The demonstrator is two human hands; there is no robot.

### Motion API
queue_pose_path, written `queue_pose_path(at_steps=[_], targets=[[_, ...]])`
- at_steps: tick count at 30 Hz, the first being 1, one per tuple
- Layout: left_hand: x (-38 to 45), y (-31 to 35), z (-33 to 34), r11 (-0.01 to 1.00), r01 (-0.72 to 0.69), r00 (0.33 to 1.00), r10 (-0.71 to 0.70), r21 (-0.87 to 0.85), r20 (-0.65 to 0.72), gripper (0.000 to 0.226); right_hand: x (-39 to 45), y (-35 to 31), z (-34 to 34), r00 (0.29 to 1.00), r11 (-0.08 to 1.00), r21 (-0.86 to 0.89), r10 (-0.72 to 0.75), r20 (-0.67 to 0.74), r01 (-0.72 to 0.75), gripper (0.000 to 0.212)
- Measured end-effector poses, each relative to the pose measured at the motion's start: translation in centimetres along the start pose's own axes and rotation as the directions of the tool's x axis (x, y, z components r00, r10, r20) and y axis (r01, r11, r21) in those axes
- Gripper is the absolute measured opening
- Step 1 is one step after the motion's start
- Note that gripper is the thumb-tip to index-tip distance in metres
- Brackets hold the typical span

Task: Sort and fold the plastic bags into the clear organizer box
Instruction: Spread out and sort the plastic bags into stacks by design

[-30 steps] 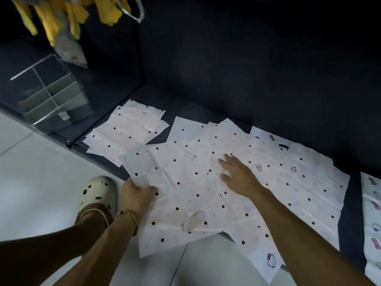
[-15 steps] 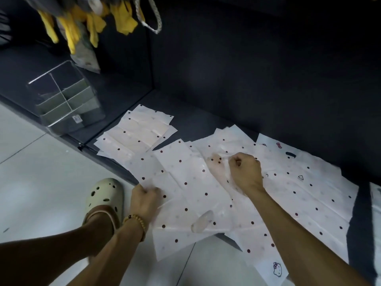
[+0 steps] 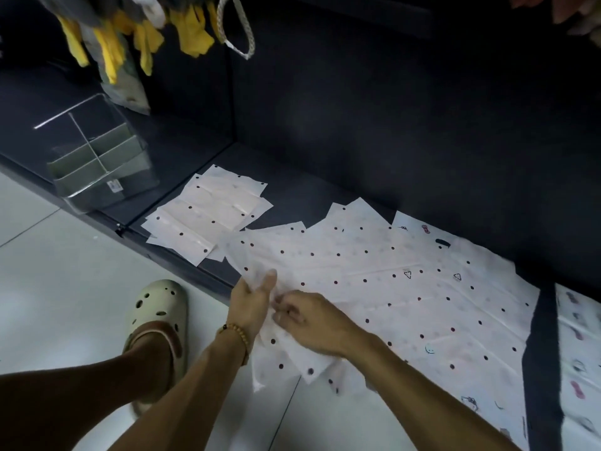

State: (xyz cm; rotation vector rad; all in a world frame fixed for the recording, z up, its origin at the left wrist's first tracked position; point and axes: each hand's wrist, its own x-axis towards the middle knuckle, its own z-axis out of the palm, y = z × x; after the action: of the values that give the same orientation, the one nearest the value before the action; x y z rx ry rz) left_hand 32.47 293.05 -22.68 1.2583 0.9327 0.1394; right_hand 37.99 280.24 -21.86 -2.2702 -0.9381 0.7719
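Observation:
Several white plastic bags with dark dots (image 3: pixel 406 288) lie spread and overlapping on a dark low shelf. A smaller pile of dotted bags (image 3: pixel 208 213) lies to their left. My left hand (image 3: pixel 253 301) and my right hand (image 3: pixel 309 320) meet at the shelf's front edge, both gripping one dotted bag (image 3: pixel 283 359) that hangs bunched over the edge. The clear organizer box (image 3: pixel 97 157) with grey dividers stands at the far left of the shelf, well away from both hands.
Yellow and grey items with a white cord loop (image 3: pixel 240 34) hang above the box. Another sheet of printed bags (image 3: pixel 582 353) lies at the far right. My foot in a cream clog (image 3: pixel 156 327) stands on the pale tiled floor below the shelf edge (image 3: pixel 182 265).
My right hand has drawn the bag's far part back toward my left hand, so the two hands now meet at the front edge. The bag is bunched where it was flat.

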Motion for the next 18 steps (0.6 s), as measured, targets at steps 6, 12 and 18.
queue_pose_path(at_steps=[6,12,18], targets=[[0.6,-0.5,-1.5,0.979,0.017,0.992,0.009,0.204,-0.125,0.042,-1.1,5.3,-2.9,0.814,0.962,0.111,0.271,-0.513,-0.25,0.018],[1.5,-0.7,-5.3,0.967,-0.02,0.993,0.048,0.253,-0.104,0.041,-2.3,9.9,-1.1,0.824,0.831,-0.201,0.423,-0.378,-0.519,0.066],[1.5,-0.8,-6.0,0.98,-0.01,0.997,0.025,0.199,-0.072,0.037,-1.7,10.0,-1.3,0.775,0.848,-0.205,0.314,-0.548,-0.488,0.032]])
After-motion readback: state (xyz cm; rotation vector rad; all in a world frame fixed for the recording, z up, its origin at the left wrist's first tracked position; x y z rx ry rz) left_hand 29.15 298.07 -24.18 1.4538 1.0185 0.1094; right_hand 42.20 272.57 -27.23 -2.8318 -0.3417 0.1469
